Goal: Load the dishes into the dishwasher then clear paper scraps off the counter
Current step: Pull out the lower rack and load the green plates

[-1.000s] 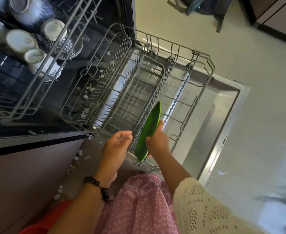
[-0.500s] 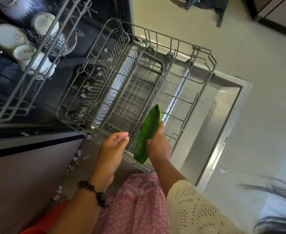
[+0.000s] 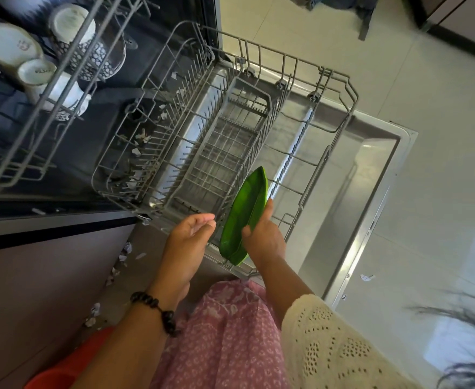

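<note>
A green plate (image 3: pixel 244 211) stands on edge at the near end of the pulled-out lower dishwasher rack (image 3: pixel 340 108). My right hand (image 3: pixel 263 237) grips its right rim, thumb on the inside, fingers behind. Just left of the plate, my left hand (image 3: pixel 190 234) hovers over the rack's front rail with fingers loosely curled and holds nothing. The upper rack (image 3: pixel 34 113) at the left carries several upside-down cups (image 3: pixel 9 46). Paper scraps (image 3: pixel 143 136) lie under the lower rack on the tub floor.
The open dishwasher door (image 3: pixel 371 197) juts out over the tiled floor at the right. More paper scraps (image 3: pixel 118 265) lie on the floor by the cabinet front, and one (image 3: pixel 366 277) beside the door. A red object (image 3: pixel 70 360) sits at the bottom left.
The plate has tilted slightly, showing more of its inner face, still held by my right hand. My left hand stays beside it. The view shifted a little.
</note>
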